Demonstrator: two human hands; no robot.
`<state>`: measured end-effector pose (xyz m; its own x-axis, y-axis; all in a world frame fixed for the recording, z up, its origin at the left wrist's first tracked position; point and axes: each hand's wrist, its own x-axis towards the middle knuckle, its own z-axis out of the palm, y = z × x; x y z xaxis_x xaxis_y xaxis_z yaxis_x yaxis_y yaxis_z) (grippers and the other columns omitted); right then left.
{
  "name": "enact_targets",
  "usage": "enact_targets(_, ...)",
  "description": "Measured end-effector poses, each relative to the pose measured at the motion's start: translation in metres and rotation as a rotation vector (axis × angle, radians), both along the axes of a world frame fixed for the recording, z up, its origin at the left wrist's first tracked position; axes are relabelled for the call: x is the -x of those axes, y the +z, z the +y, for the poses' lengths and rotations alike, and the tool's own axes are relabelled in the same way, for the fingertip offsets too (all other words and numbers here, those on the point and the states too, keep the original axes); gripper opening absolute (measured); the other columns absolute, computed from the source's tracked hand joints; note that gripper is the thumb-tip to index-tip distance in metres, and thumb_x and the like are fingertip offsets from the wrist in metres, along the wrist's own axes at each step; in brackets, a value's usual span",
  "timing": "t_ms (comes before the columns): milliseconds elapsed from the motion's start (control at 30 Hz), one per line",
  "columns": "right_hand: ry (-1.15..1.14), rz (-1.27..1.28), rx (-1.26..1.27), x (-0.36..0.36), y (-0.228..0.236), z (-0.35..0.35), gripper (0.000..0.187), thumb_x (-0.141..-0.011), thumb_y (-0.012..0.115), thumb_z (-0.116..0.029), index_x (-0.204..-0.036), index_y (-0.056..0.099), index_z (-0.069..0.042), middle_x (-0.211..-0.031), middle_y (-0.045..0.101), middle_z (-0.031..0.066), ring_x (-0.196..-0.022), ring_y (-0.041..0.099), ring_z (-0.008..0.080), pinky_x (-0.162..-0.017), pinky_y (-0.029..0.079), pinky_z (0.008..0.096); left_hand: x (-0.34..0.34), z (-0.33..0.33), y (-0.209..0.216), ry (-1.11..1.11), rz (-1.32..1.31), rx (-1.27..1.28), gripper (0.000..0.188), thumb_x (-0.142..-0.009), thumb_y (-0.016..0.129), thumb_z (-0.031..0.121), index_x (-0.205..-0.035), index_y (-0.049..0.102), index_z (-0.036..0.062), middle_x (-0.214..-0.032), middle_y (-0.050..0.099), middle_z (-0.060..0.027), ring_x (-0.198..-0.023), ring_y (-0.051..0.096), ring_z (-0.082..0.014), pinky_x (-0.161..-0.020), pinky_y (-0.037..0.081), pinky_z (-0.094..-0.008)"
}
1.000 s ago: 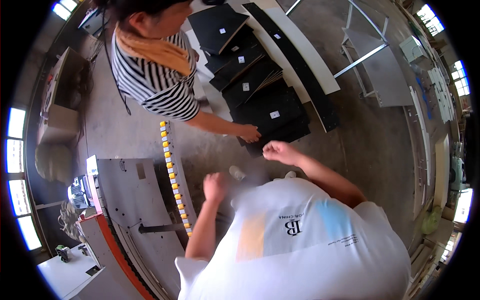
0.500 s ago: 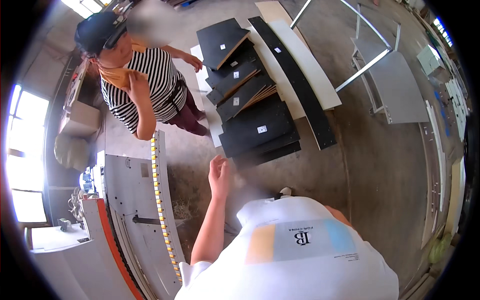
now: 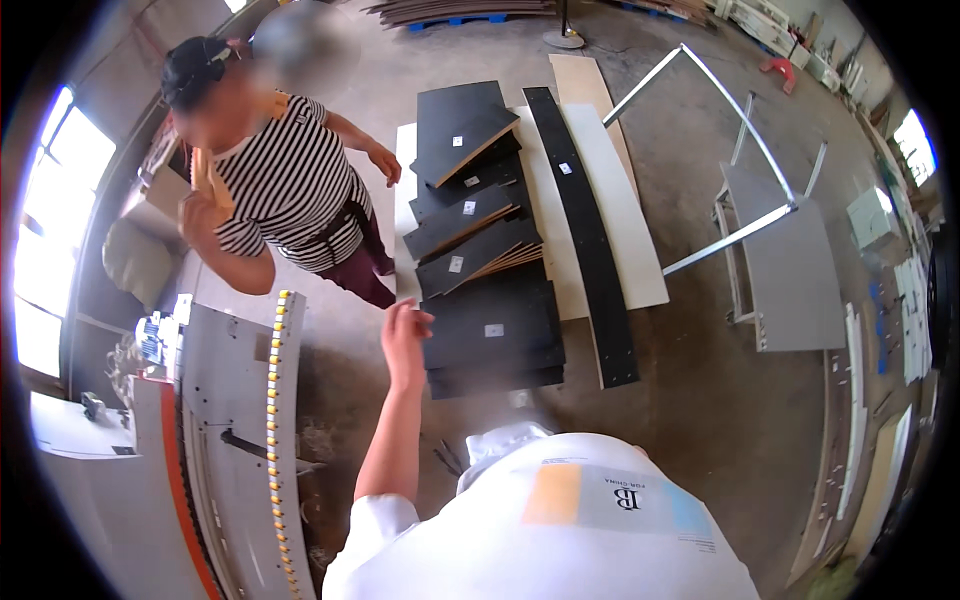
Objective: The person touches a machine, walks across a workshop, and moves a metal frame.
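My left hand is raised over the near left corner of a stack of black panels. Its fingers are loosely bent and apart, with nothing visible in them. I cannot tell whether the fingertips touch the top panel's edge. Small white labels lie on the panels, and several upper ones sit skewed over each other. To the right of the stack is a long black board, resting on white boards. My right hand is out of sight, hidden beyond my white shirt.
A person in a striped shirt stands left of the stack, holding orange cloth at the neck. A grey machine with a yellow-studded rail is at the lower left. On the right stand a metal frame and a grey panel on a wheeled stand.
The view has tilted up and shifted, so the panels sit lower in it. My left hand has come nearer the stack's left corner. The other person's raised hand has lowered slightly with the cloth.
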<state>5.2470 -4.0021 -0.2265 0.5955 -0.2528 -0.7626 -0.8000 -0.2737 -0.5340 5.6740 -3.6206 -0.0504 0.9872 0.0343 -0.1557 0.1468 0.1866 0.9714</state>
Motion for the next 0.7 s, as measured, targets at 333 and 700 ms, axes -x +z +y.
enact_targets(333,-0.656,-0.125,0.197,-0.055,0.022,-0.170,0.024,-0.093,0.072,-0.023,-0.087,0.077,-0.001,-0.070,0.070,0.0026,-0.064,0.065,0.0115,-0.057,0.048,0.0274,0.075,-0.231,-0.003,-1.007,-0.631,-0.548,0.026,-0.101,0.063,0.027,-0.118,0.071,0.0085,-0.111,0.072,-0.0151,-0.103,0.070,-0.0326,-0.088,0.058,-0.0450)
enact_targets(700,-0.207,-0.553,0.758,-0.226,0.056,-0.470,0.047,-0.102,0.064,-0.047,-0.089,0.073,-0.003,-0.072,0.070,0.0066,-0.062,0.063,0.0152,-0.061,0.050,0.0355,0.125,-0.228,-0.078,-0.641,0.097,-0.959,0.033,-0.097,0.060,0.031,-0.121,0.070,0.0103,-0.112,0.074,-0.0181,-0.107,0.070,-0.0366,-0.092,0.056,-0.0462)
